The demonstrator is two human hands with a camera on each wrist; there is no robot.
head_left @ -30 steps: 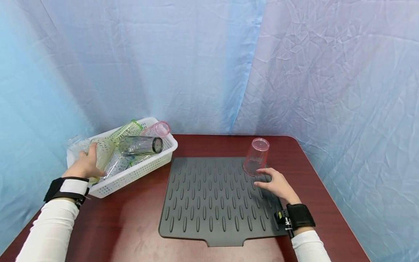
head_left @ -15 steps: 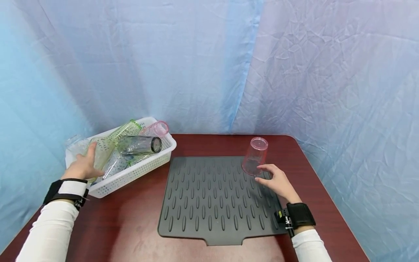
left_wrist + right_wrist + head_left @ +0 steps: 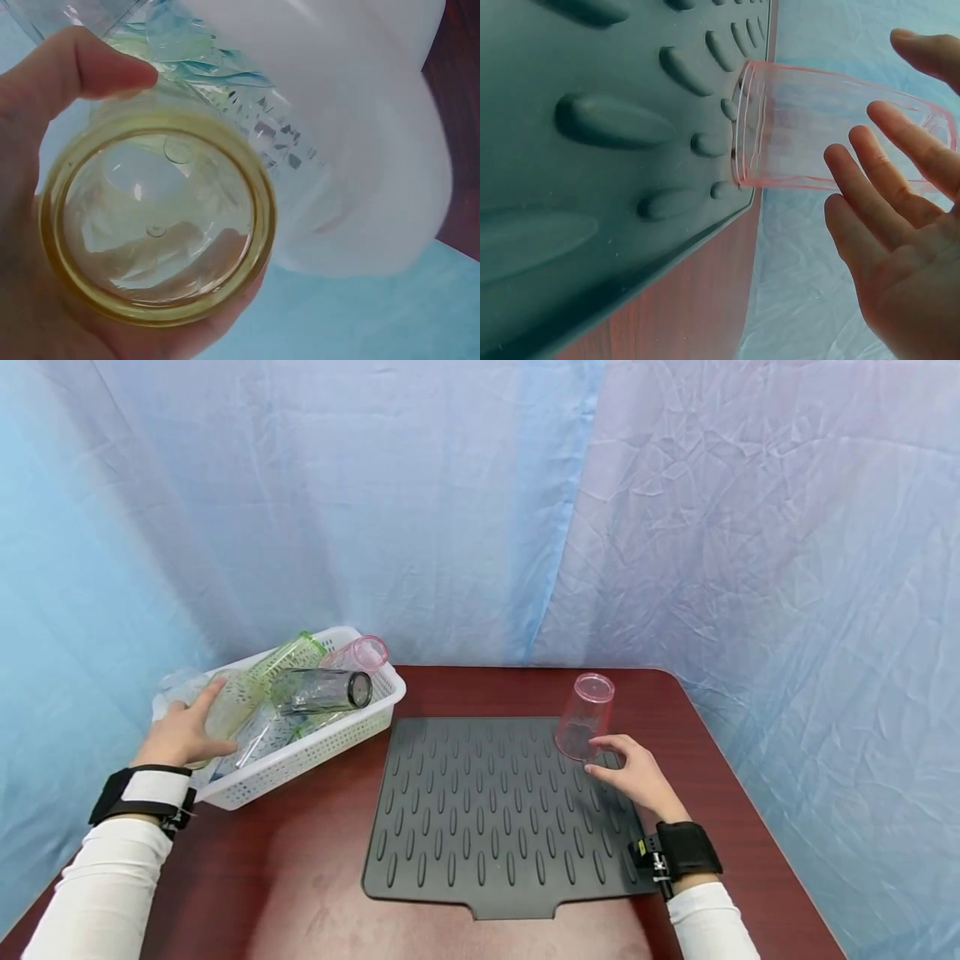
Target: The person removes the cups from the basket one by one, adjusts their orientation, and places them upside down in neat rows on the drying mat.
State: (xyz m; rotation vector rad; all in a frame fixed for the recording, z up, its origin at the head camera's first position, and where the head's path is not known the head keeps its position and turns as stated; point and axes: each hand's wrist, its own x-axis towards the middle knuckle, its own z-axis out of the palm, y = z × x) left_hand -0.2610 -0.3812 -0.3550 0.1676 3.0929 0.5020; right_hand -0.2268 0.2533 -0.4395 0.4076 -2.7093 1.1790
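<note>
My left hand (image 3: 180,733) is at the left end of the white basket (image 3: 258,783). In the left wrist view its thumb and fingers curl round a clear glass with a yellowish rim (image 3: 266,217). A pink-tinted glass (image 3: 587,718) stands upside down at the back right corner of the grey ridged mat (image 3: 480,827). Just in front of that glass is my right hand (image 3: 637,781), fingers spread and holding nothing. The right wrist view shows the fingers (image 3: 877,191) beside the pink glass (image 3: 817,127); whether they touch it I cannot tell.
Inside the basket lie a dark grey glass (image 3: 318,691), a green glass (image 3: 288,660), a pink glass (image 3: 360,653) and several clear ones. The reddish-brown table (image 3: 300,877) ends at a blue curtain (image 3: 450,527) behind.
My left hand has shifted slightly left and up, and the yellowish glass has moved a little with it. My right hand has barely moved, and the upside-down pink glass stays in place.
</note>
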